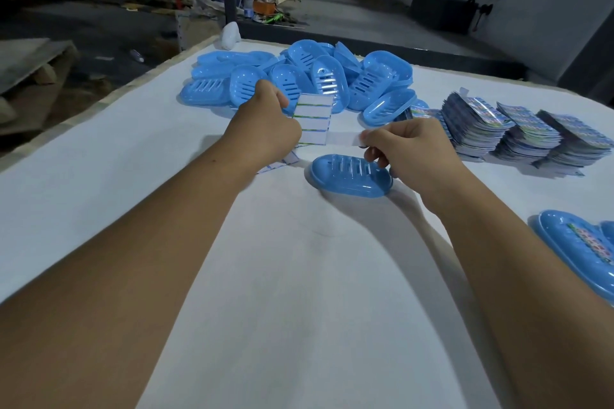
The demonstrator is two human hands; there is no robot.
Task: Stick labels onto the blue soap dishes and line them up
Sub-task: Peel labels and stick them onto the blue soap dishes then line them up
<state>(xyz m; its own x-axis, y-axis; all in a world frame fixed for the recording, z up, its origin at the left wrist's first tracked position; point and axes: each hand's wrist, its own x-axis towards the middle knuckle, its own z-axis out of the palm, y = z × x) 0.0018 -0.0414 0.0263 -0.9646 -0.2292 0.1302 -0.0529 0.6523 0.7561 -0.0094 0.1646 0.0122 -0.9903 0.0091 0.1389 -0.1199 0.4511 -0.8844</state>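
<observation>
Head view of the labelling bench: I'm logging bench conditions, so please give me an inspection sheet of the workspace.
Surface: white table, wooden edge on the left.
Job's things: lone soap dish upside down in front of the hands; unlabelled dish pile at the far side; label sheet stacks at right; labelled dish at the right edge.
Clutter: white object at the far table edge, kind unclear.
Hands: left hand holds label sheet; right hand pinches a peeled label strip.
Cables: nothing seen.
Surroundings: dim workshop, pallets, bottle, debris on floor.
</observation>
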